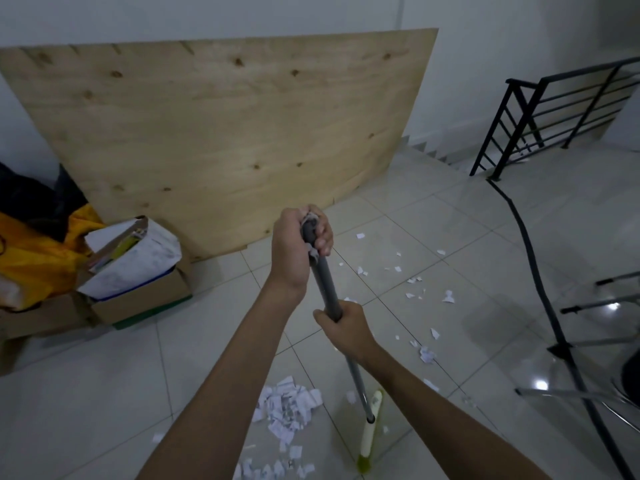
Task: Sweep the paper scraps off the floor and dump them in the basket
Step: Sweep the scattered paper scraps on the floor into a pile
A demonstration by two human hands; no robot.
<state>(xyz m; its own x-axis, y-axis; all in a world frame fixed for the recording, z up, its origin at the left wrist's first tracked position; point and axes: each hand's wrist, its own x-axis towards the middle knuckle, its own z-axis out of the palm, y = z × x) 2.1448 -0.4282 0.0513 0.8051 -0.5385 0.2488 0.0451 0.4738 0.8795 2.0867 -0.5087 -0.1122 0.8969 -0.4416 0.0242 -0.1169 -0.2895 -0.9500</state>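
pale tiled floor (104, 393), glossy, with a large plywood sheet (225, 133) leaning on the white wall behind. both hands are clamped on the grey broom handle (325, 278) — the left hand (294, 247) wraps the top end, fingers curled round it; the right hand (346, 329) grips lower down the shaft, well apart from the left. the handle slants down to the pale green broom head (370, 431), which meets the floor near the bottom edge of view. a gathered pile of paper scraps (287, 410) lies just left of the broom head; loose scraps (448, 296) are scattered over the tiles to the right of the handle. at left, a cardboard box (145, 299) stuffed with papers sits beside a yellow cloth (31, 251). a black cable (530, 244) runs across the floor from a black railing (554, 109) at the stair — metal chair legs (606, 306) show at the right edge.
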